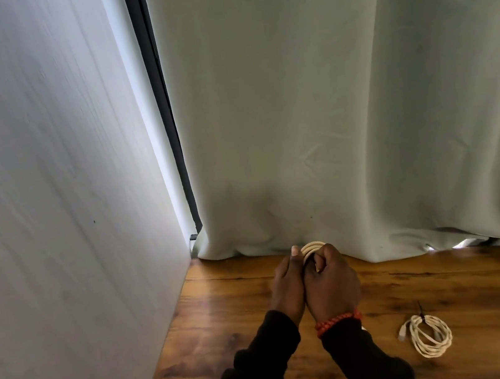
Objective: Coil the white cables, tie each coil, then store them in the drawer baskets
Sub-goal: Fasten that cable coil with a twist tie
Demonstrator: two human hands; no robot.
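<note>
White cable, wound into a small round coil (312, 249) of several smooth loops, sits clasped between two hands held close together above a wooden tabletop (453, 281); the left hand (288, 283) lies against the coil's near-left side with its thumb raised along the loops, while the right hand (330, 279) curls its fingers round the bundle, the two hands pressed side by side. Only the top arc of the coil shows past the knuckles. A braided red bracelet (338, 322) rings the right wrist above a dark sleeve (367, 360); the left arm is sleeved the same. To the right, well apart from the hands, a second white coil (431, 337) lies flat on the wood, its loops looser and oval, cinched at the top by a thin dark tie (421, 313) with a plug end sticking out to the left. The tabletop is glossy brown with dark grain streaks. Behind it hangs a pale grey-green curtain (341, 93) in soft vertical folds, its hem bunched on the table edge; a smooth white panel (45, 189) rises at left beside a narrow dark frame strip (163, 104)
</note>
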